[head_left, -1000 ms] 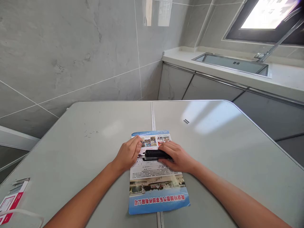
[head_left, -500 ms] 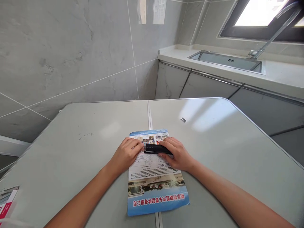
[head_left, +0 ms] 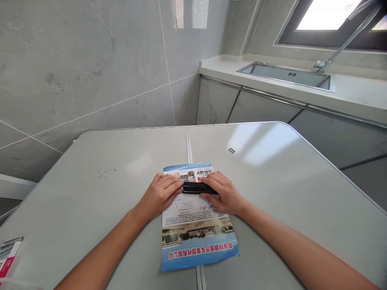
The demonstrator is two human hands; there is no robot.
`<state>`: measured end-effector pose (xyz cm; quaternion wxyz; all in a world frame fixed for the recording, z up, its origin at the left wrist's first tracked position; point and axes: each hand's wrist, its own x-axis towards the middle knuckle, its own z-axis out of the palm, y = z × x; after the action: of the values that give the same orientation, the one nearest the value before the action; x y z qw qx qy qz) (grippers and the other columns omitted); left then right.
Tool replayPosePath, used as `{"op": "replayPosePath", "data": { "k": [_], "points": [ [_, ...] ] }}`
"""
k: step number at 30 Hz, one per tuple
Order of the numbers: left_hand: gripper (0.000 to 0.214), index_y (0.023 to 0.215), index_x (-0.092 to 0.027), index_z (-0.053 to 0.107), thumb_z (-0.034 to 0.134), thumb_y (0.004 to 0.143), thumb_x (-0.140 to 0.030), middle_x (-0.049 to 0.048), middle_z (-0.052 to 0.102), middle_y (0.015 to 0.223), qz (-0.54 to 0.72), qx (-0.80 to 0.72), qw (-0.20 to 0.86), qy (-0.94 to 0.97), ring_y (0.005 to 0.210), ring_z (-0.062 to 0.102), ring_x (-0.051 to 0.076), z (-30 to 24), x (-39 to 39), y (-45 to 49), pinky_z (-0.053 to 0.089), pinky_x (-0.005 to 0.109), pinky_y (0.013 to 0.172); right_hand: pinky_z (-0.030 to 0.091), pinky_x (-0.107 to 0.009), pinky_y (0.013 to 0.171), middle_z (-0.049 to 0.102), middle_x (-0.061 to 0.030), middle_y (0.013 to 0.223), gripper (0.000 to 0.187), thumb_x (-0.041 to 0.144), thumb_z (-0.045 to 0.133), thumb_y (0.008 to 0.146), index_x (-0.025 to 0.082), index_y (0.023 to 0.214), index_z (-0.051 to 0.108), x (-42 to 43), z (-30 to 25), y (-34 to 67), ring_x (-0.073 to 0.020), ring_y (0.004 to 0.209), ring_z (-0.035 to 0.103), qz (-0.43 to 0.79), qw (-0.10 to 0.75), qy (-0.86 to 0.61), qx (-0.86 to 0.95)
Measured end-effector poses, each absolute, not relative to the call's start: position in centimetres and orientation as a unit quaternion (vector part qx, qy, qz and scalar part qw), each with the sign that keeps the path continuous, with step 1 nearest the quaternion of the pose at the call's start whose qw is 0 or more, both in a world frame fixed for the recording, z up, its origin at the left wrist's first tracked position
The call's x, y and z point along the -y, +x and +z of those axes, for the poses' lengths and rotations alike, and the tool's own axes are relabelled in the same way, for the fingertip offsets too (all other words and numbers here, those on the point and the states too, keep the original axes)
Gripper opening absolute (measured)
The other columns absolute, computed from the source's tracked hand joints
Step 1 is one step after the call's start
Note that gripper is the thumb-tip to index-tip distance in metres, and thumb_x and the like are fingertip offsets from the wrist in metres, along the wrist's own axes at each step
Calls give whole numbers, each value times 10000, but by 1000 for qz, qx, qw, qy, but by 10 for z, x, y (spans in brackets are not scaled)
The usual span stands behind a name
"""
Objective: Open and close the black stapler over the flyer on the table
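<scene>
A black stapler (head_left: 195, 187) lies crosswise on a printed leaflet (head_left: 198, 239), whose photos and text appear upside down. My right hand (head_left: 223, 192) is wrapped round the stapler's right end, thumb on the near side and fingers over the far side. At the other end, the bunched fingertips of my left hand (head_left: 161, 193) pinch at the stapler's tip. That hand also rests over the leaflet's left edge. Exactly what sits between the left fingertips is partly hidden.
Two short staple strips (head_left: 231, 150) lie on the pale folding table (head_left: 136, 153) beyond my right hand. Staple bits (head_left: 107, 172) are scattered at left. A red-and-white printed item (head_left: 9, 259) is at the lower left edge. Behind stand a counter with a sink (head_left: 287, 75) and a tiled wall.
The view has shifted slightly. Both hands keep their places at the two ends of the stapler, with hardly any other movement.
</scene>
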<state>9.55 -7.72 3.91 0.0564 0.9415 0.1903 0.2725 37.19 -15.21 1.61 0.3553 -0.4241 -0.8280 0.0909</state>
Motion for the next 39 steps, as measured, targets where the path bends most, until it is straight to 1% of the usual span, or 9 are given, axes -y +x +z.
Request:
{"op": "replayPosePath", "data": {
  "k": [7,11,18,21,24,28,33,37,39],
  "points": [
    [114,1111,-221,675,592,1040,-252,64,752,1137,252,-240,181,920,1037,630,216,36,75,95,441,384,908,394,-376,761,659,-78,948,252,336,590,1017,183,1215,566,153,19,371,-228,821,548,84,351,-417,834],
    [130,1125,-220,650,572,1049,-290,70,715,1176,216,-258,244,910,1094,609,220,34,74,95,443,382,948,400,-378,770,670,-80,953,231,328,576,1027,185,1209,566,153,22,370,-229,839,565,84,350,-410,838],
    [98,1072,-232,677,653,1000,-292,48,734,1120,236,-266,244,902,1058,635,219,32,75,95,446,386,948,427,-401,789,684,-94,994,260,330,576,1030,189,1249,561,152,21,371,-243,884,593,96,356,-403,838],
    [150,1139,-233,657,668,997,-281,36,746,1086,249,-259,241,902,993,661,198,33,75,95,463,373,917,450,-406,791,675,-88,991,258,345,597,1018,210,1237,586,152,21,374,-242,876,586,135,381,-412,817],
    [211,1206,-245,641,669,999,-224,32,764,1080,273,-207,220,913,981,685,187,33,72,91,474,370,912,479,-398,790,660,-80,979,256,366,628,999,226,1214,626,152,22,377,-241,882,588,191,420,-419,782],
    [286,1214,-270,662,678,972,-119,41,780,1148,319,-142,190,917,1036,714,190,37,65,83,479,392,944,474,-370,740,654,-56,938,246,379,689,962,236,1161,683,150,23,382,-221,830,583,239,469,-430,733],
    [280,1164,-243,642,637,969,-42,59,784,1149,355,-111,216,903,987,718,181,42,64,80,492,417,976,455,-389,755,681,-48,889,258,416,731,926,244,1118,735,148,26,386,-234,831,564,263,513,-413,705],
    [282,1140,-241,600,778,922,-226,58,767,1049,373,-112,242,889,952,684,189,42,70,86,521,371,889,453,-397,772,700,-50,877,254,411,740,920,229,1097,742,153,33,379,-227,816,564,280,502,-361,735],
    [277,1102,-239,582,776,925,-327,58,748,1022,363,-100,225,899,919,666,184,42,74,90,514,355,852,451,-400,781,709,-49,877,246,404,734,927,227,1097,734,156,36,372,-221,808,569,282,495,-336,750]
  ]
}}
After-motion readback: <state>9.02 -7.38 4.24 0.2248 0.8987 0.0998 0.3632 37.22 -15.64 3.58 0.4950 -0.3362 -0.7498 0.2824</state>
